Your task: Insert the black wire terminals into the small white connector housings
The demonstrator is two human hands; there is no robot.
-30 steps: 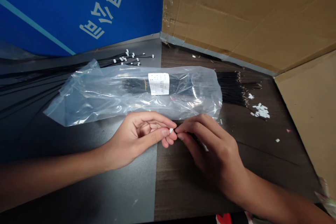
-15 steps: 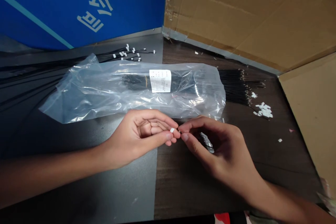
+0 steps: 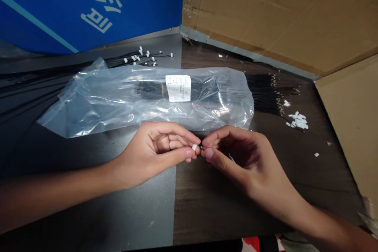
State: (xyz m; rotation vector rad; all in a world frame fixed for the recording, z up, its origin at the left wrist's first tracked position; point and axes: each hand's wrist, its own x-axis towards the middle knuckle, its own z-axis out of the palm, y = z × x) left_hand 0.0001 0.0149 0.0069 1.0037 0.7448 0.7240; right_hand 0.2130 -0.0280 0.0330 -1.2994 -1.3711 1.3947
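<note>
Pinching white connector (image 3: 194,147) over counter (image 3: 224,212), L hand (image 3: 150,153) meets R hand (image 3: 251,161), its grip closed on dark wire tip (image 3: 202,147), mostly hidden; bag (image 3: 141,114) label (image 3: 178,88) text illegible, wires (image 3: 17,86) cut off at L

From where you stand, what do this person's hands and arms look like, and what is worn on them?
The left hand and right hand are ungloved. Both forearms are bare as far as they show, with no sleeve, watch or bracelet in view. A thin dark line shows at the left fingers; I can't tell whether it's a ring.
</note>
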